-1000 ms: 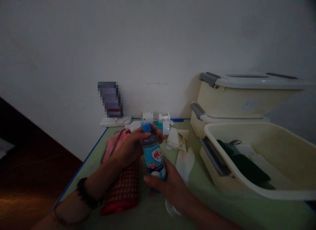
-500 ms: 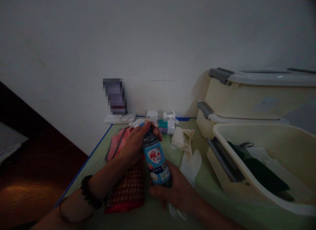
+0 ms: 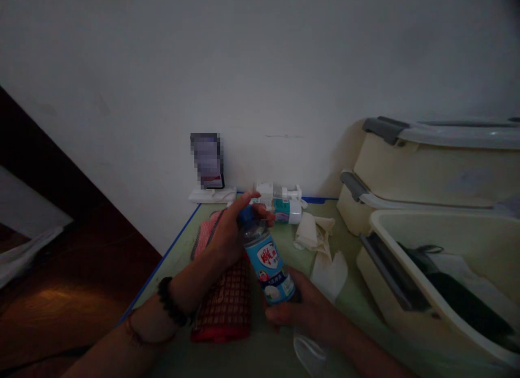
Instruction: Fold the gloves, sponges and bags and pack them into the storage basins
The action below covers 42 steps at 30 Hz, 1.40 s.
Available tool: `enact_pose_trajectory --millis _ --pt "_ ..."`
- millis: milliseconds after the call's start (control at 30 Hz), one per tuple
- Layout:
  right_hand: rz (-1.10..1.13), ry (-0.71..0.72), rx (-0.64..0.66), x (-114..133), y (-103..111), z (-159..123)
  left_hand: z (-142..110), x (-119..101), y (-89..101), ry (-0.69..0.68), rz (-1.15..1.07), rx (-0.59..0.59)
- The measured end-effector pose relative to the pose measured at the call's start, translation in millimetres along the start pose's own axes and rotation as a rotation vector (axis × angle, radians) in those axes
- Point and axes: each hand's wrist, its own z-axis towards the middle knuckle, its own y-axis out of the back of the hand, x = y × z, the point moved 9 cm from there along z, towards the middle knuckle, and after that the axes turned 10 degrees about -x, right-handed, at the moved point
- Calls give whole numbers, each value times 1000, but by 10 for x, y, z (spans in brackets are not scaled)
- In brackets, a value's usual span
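A small plastic water bottle (image 3: pixel 268 259) with a blue label and blue cap leans to the left above the green table (image 3: pixel 260 351). My right hand (image 3: pixel 300 310) is wrapped round its lower end. My left hand (image 3: pixel 233 229), with a dark bead bracelet on the wrist, is closed over the blue cap at the top. A red patterned cloth (image 3: pixel 225 297) lies under my left forearm.
Cream storage bins with grey handles (image 3: pixel 430 167) are stacked at the right; the nearest open bin (image 3: pixel 447 259) holds dark items. Crumpled white tissue (image 3: pixel 320 242), a white and teal bottle lying down (image 3: pixel 284 207) and a white stand by the wall (image 3: pixel 211 194) sit behind. Dark floor lies left of the table edge.
The view has shifted, so everything sits further right. The bottle tilted more to the left while both hands kept their grip on it.
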Motion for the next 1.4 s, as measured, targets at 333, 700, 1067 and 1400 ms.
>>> enact_pose_trajectory --millis 333,700,1067,1400 --pt "-279 211 -7 169 -106 -108 -85 -30 -172 -45 175 161" --pt "-563 281 -323 194 -13 -90 -161 -153 -204 -189 482 42" --pt "-227 91 50 79 -59 -80 -102 -17 -194 -67 277 196" --pt "-510 293 -249 224 -55 -133 -155 -104 -190 -125 529 52"
